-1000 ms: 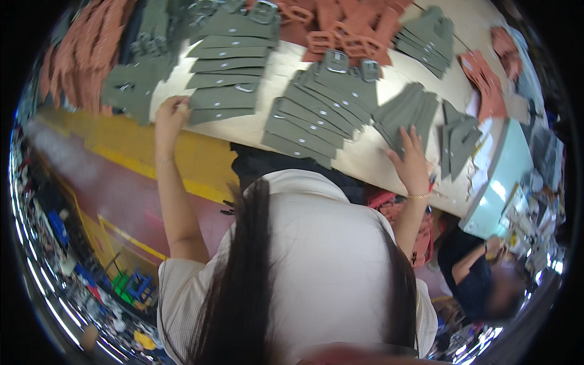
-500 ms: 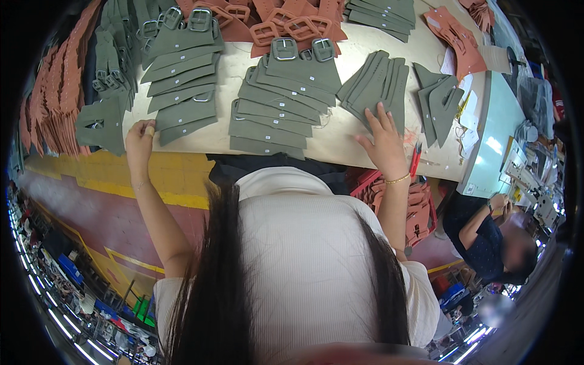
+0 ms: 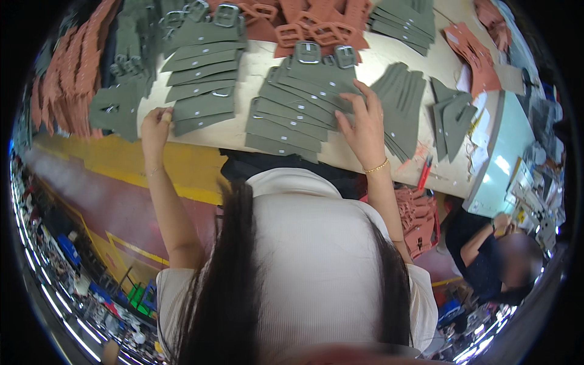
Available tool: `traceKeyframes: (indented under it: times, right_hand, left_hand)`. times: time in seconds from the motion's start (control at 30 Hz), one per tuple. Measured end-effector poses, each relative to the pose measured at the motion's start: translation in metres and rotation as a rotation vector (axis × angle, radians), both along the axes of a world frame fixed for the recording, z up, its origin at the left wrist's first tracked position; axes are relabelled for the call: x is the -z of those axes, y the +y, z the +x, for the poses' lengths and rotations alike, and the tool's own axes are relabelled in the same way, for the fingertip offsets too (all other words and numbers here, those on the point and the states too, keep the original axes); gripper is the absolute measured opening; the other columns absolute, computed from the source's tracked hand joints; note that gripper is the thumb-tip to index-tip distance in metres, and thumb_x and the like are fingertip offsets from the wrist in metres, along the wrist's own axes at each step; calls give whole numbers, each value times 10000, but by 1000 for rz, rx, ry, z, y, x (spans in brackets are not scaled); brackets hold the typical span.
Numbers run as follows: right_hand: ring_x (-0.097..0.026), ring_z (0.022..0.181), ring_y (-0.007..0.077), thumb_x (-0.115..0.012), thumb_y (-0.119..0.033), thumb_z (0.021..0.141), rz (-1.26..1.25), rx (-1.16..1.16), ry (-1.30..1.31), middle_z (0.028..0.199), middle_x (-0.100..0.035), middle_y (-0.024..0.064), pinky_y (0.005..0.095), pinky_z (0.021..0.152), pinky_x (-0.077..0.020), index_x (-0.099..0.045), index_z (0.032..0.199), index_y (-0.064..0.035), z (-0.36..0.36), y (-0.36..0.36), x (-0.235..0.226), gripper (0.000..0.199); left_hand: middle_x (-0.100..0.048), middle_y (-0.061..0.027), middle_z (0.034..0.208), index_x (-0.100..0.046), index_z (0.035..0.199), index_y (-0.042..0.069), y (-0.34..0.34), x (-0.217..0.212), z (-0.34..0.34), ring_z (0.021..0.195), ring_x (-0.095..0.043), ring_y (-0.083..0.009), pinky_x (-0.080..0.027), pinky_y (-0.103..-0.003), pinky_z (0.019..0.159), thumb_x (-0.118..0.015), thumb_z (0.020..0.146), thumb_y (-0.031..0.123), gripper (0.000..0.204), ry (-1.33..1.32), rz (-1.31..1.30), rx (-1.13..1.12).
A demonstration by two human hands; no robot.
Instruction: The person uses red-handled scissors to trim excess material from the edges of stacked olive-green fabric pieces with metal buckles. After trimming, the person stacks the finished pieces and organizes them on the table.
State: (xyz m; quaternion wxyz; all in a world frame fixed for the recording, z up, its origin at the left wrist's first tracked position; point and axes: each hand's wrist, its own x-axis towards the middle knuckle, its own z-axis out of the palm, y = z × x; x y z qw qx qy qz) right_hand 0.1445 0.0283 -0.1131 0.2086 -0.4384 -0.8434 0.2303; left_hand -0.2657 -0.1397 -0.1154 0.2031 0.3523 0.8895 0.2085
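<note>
My left hand (image 3: 156,129) rests at the table's near edge with its fingers curled together, beside the lower left corner of a fanned stack of green belt pieces (image 3: 204,125). Whether anything is pinched in those fingers is hidden. My right hand (image 3: 367,129) is raised with fingers apart, at the right edge of a second fanned stack of green belt pieces (image 3: 283,137). That stack has covered buckles (image 3: 308,53) at its far end and small white labels. To the right of this hand lies a stack of green strap pieces with holes (image 3: 401,100).
Orange buckled pieces (image 3: 325,33) lie at the back, and orange straps (image 3: 73,79) hang at the left. More green pieces (image 3: 453,118) and a red-handled tool (image 3: 425,173) lie at the right. A red crate (image 3: 435,225) stands below. Another person (image 3: 486,255) works at a sewing machine.
My right hand has moved left, from the green strap stack to the edge of the middle stack. My left hand stays near the same corner. The whole view has shifted slightly.
</note>
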Motion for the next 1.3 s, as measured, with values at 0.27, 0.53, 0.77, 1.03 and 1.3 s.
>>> traceKeyframes:
  times: [0.27, 0.53, 0.77, 1.03, 1.3]
  right_hand:
    - [-491, 1121, 318, -720, -89, 702, 156, -110, 50, 1214, -536, 77, 434, 953, -379, -611, 888, -101, -31, 18, 6, 216]
    - [-596, 951, 234, -700, -24, 759, 23, -12, 348, 1073, -617, 99, 323, 822, -475, -649, 877, -27, -23, 26, -28, 128]
    - [-550, 802, 57, -608, -61, 917, -341, 129, 573, 895, -617, 37, 185, 705, -430, -561, 984, 7, 15, 29, -69, 106]
    - [-496, 717, 46, -619, -102, 919, -273, 284, 526, 825, -565, 10, 172, 645, -399, -550, 982, 10, 43, 29, -67, 146]
    - [-515, 735, 55, -619, -87, 916, -295, 215, 527, 838, -577, 14, 176, 665, -414, -561, 978, 13, 42, 25, -63, 131]
  left_hand:
    - [-660, -107, 753, -662, 909, -30, -1, 2, 4, 696, -597, -168, -465, -306, 669, -644, 854, 265, 300, -13, 0, -210]
    - [-610, -152, 949, -640, 1083, 9, 16, 12, -4, 742, -610, -231, -483, -331, 698, -644, 824, 193, 318, 124, 253, -191]
    - [-601, -143, 966, -653, 1136, 38, 49, 15, -9, 801, -592, -207, -476, -321, 743, -508, 843, 119, 337, 119, 182, -30]
    - [-596, -157, 1137, -621, 1109, -49, 68, -2, -5, 1009, -597, -209, -471, -309, 850, -506, 892, 112, 293, -890, 623, -312]
    - [-642, -215, 1026, -635, 1004, -49, 80, 19, -4, 938, -635, -333, -499, -393, 819, -700, 758, 160, 329, 165, 238, -74]
